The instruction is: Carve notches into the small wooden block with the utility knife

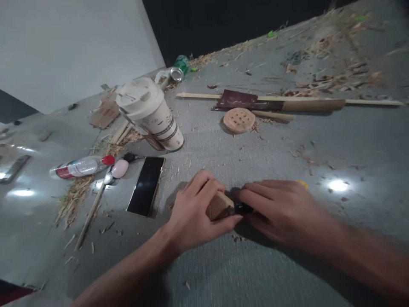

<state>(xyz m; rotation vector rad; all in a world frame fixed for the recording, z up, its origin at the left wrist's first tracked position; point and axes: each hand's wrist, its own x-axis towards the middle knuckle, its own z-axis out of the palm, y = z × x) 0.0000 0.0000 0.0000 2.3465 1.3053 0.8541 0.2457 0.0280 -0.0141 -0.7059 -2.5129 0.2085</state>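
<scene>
A small wooden block (220, 206) is gripped by my left hand (201, 209), its fingers curled over the far side and the thumb along the near side. My right hand (281, 209) is closed around a hand tool (242, 208) with a black front part, which meets the block's right end. A bit of yellow shows beyond the right hand's knuckles, perhaps the tool's handle. The fingers hide most of the tool, and its blade or tip cannot be made out. Dark shavings lie on the grey table (204, 273) just below the hands.
Left of the hands lies a phone (146, 186), with a lidded paper cup (156, 115) behind it. A plastic bottle (81, 167) and a spoon (94, 209) lie farther left. Beyond the hands are a round wooden piece (239, 120), long sticks (313, 105) and a green can (179, 68).
</scene>
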